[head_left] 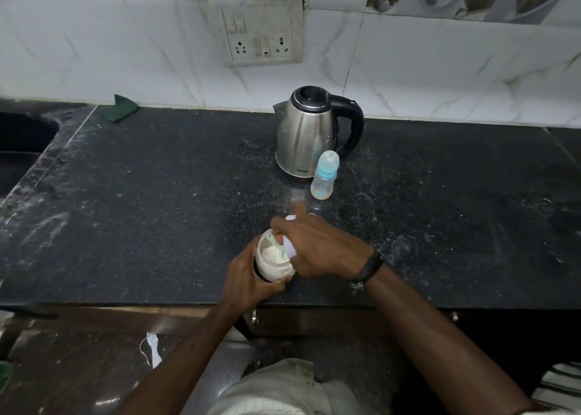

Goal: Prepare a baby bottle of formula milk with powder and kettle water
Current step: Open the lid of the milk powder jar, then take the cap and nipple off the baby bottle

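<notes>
A clear jar of white powder (273,262) stands open near the counter's front edge. My left hand (248,281) grips its side. My right hand (317,246) holds the white lid (290,243) and pinches a pale green scoop (278,244) that reaches into the jar; its index finger points away. A baby bottle (323,178) with a blue collar and its clear cap on stands behind, beside a steel kettle (309,134) with a black handle and closed lid.
The black granite counter (157,210) is dusted with powder. A sink (22,141) lies at the far left, a green cloth (121,108) at the back wall. A switch and socket plate (261,31) sits on the tiled wall.
</notes>
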Action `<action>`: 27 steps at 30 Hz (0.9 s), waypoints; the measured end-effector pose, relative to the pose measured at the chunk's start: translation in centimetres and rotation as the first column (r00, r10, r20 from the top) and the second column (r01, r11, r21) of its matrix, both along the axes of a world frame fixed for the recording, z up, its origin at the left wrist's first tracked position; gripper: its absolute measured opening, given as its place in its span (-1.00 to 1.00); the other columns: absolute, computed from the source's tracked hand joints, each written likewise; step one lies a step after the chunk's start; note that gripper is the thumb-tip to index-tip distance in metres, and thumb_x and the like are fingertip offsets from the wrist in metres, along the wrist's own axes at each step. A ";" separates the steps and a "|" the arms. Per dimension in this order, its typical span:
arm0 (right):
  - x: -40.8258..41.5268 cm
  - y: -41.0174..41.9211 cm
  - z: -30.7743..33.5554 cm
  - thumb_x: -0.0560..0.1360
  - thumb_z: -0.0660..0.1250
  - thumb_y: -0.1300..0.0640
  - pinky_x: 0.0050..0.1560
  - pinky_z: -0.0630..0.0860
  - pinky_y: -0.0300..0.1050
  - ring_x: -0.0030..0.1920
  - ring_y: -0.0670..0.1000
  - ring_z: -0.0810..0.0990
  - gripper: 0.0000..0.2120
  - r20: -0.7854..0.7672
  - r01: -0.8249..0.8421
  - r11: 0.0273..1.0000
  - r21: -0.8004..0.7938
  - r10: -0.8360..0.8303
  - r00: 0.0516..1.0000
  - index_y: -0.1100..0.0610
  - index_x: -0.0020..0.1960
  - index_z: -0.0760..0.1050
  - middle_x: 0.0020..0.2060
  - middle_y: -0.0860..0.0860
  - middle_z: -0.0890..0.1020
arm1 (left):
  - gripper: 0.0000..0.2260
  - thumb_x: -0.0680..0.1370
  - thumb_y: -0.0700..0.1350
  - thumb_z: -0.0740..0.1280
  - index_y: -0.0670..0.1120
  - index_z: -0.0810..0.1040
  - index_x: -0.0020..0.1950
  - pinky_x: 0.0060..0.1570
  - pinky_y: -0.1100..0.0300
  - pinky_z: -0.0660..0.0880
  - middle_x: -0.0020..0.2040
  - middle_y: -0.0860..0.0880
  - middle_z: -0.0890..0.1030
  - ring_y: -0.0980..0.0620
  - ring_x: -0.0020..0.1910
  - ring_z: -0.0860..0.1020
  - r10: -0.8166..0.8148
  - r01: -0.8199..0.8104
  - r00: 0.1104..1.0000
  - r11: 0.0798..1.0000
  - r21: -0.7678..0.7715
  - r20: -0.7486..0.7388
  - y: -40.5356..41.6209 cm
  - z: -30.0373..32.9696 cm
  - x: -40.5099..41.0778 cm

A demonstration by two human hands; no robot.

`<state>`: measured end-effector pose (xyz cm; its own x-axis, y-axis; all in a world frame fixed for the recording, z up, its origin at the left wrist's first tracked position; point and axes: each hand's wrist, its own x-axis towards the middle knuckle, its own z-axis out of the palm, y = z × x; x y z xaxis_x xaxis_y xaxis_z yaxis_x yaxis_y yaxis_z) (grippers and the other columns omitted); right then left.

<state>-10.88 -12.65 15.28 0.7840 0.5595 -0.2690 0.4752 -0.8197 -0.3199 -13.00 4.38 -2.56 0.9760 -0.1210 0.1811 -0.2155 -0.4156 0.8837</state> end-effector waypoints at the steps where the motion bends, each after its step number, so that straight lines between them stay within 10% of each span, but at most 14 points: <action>1: 0.0 -1.0 0.2 0.38 0.41 0.21 -0.02 0.51 0.10 0.01 0.18 0.52 -0.66 -0.001 0.031 0.999 0.006 -0.031 1.000 0.11 0.09 0.39 0.06 0.14 0.44 | -0.19 0.19 0.06 0.66 0.19 0.42 0.39 0.16 0.40 0.47 0.24 0.28 0.59 0.24 0.20 0.58 0.000 0.000 1.000 1.000 0.006 0.015 -0.1 0.2 0.0; 7: -0.1 -4.8 -1.6 0.35 0.53 -0.02 -0.20 0.36 -0.11 -0.06 0.16 0.58 -0.63 0.083 0.107 0.985 -0.135 -0.096 0.992 0.22 -0.22 0.44 -0.08 0.17 0.60 | -0.21 0.18 0.10 0.63 0.35 0.36 0.34 0.12 0.47 0.44 0.18 0.42 0.55 0.34 0.15 0.56 0.012 -0.014 0.999 0.999 0.044 0.044 -0.5 1.0 0.0; 16: -1.3 -5.1 -8.2 0.33 0.55 -0.05 -0.02 0.52 0.03 0.14 0.21 0.54 -0.49 0.084 0.146 0.949 -0.279 -0.127 0.988 0.22 0.12 0.49 0.14 0.16 0.57 | -0.20 0.19 0.08 0.64 0.23 0.39 0.37 0.20 0.30 0.50 0.23 0.24 0.59 0.25 0.20 0.57 0.013 -0.014 0.999 0.999 0.031 0.035 -0.4 0.7 -0.1; 27: -2.6 -3.7 -10.3 0.23 0.60 -0.18 -0.17 0.44 -0.03 0.11 0.18 0.53 -0.43 0.094 0.152 0.938 -0.311 -0.128 0.987 0.15 0.07 0.57 0.15 0.13 0.50 | -0.18 0.21 0.04 0.68 0.17 0.41 0.40 0.17 0.40 0.47 0.24 0.28 0.59 0.24 0.21 0.58 -0.002 0.001 1.000 1.000 0.025 0.030 -0.4 0.4 -0.1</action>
